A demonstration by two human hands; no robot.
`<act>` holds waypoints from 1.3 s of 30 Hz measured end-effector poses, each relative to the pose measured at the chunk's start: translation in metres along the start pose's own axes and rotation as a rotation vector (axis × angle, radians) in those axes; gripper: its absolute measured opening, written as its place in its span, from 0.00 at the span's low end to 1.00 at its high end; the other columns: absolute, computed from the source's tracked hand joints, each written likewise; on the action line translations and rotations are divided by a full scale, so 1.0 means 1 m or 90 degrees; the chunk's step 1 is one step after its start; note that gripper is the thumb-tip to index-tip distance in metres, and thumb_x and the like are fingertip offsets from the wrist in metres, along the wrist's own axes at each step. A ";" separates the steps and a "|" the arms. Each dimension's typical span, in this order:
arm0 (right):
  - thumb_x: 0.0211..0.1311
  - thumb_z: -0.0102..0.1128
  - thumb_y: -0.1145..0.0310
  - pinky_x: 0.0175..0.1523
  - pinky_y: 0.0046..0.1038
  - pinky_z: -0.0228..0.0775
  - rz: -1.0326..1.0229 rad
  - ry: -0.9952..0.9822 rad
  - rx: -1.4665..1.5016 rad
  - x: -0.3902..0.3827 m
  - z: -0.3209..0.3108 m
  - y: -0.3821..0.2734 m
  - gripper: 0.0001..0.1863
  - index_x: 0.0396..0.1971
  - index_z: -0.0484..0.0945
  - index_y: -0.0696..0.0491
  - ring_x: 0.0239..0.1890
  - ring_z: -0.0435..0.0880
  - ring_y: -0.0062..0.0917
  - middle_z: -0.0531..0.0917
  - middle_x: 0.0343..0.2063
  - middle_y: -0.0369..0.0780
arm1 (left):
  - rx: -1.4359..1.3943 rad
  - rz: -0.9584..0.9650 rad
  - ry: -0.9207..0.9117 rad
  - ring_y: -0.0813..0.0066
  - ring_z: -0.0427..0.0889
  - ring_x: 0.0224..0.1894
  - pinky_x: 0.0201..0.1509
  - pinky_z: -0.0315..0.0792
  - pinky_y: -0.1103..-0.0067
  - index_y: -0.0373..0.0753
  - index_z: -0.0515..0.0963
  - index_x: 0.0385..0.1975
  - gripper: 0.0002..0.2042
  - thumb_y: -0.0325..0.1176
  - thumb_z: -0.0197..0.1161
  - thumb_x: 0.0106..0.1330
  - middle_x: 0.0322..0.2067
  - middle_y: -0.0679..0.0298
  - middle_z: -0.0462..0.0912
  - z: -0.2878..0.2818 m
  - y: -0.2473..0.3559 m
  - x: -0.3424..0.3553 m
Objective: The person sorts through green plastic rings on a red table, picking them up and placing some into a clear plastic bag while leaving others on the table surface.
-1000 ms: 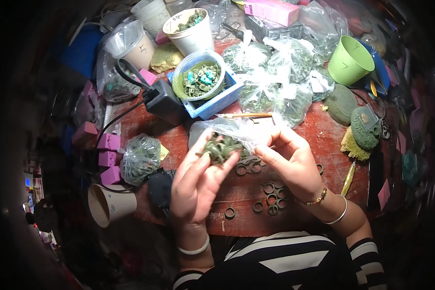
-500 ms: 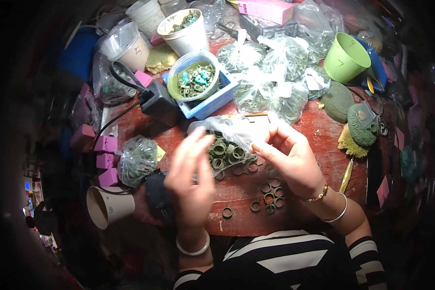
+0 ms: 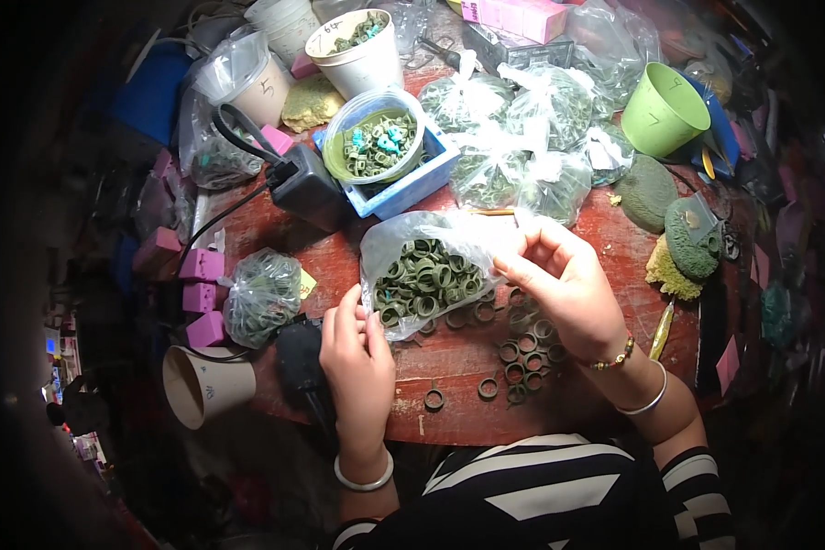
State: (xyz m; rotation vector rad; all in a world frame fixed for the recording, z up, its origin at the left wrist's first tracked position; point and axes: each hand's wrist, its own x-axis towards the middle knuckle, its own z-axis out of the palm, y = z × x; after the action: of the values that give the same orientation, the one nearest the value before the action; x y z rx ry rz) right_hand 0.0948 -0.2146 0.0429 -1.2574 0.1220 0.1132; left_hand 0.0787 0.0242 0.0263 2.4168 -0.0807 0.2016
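Note:
A clear plastic bag [image 3: 376, 257] full of dark green wax-like rings [image 3: 431, 275] lies spread open at the middle of the red table. My right hand [image 3: 555, 284] pinches the bag's upper right edge. My left hand [image 3: 357, 367] is closed on the bag's lower left edge with curled fingers. Loose rings [image 3: 522, 357] are scattered on the table below and right of the bag.
Red table [image 3: 412, 403], blue bin [image 3: 417, 188] with ring-filled tub, tied bags [image 3: 550, 183], white cup [image 3: 357, 64], green cup [image 3: 660, 119], pink blocks [image 3: 202, 266], black power adapter [image 3: 307, 192], green pads [image 3: 687, 238], tipped beige cup [image 3: 206, 390] surround the work area.
My left hand has dropped from among the rings to the bag's lower left edge. The bag now lies wider open, its rings visible, and more loose rings show on the table.

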 end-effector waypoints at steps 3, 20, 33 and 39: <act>0.67 0.66 0.73 0.43 0.18 0.71 0.011 -0.002 -0.015 0.001 0.000 -0.002 0.05 0.34 0.78 0.54 0.33 0.77 0.11 0.81 0.30 0.30 | -0.269 -0.066 0.059 0.80 0.80 0.36 0.34 0.77 0.81 0.27 0.76 0.52 0.14 0.14 0.59 0.68 0.37 0.61 0.79 0.006 -0.006 0.003; 0.67 0.65 0.74 0.44 0.19 0.73 -0.113 -0.013 -0.046 0.040 0.018 -0.012 0.04 0.35 0.78 0.56 0.35 0.81 0.14 0.84 0.31 0.34 | -0.719 -0.054 0.123 0.61 0.76 0.63 0.67 0.72 0.69 0.33 0.74 0.56 0.15 0.19 0.53 0.71 0.56 0.55 0.79 -0.043 0.001 0.045; 0.71 0.62 0.71 0.43 0.18 0.69 -0.085 -0.043 -0.156 0.040 -0.014 0.015 0.04 0.40 0.77 0.55 0.35 0.75 0.12 0.81 0.36 0.31 | -0.436 -0.055 0.144 0.68 0.81 0.53 0.61 0.76 0.75 0.29 0.68 0.60 0.18 0.14 0.50 0.71 0.52 0.52 0.79 -0.032 -0.007 0.015; 0.66 0.62 0.70 0.42 0.30 0.74 -0.303 -0.051 -0.526 0.040 -0.016 0.018 0.06 0.38 0.79 0.56 0.33 0.80 0.29 0.80 0.31 0.41 | -0.016 0.004 0.174 0.64 0.85 0.42 0.44 0.82 0.76 0.26 0.72 0.53 0.14 0.16 0.58 0.69 0.43 0.50 0.80 -0.029 0.014 -0.015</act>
State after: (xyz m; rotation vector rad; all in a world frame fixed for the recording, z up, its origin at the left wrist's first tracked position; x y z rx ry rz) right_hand 0.1307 -0.2233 0.0149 -2.0663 -0.3291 -0.2237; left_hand 0.0591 0.0332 0.0543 2.3415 0.0326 0.5285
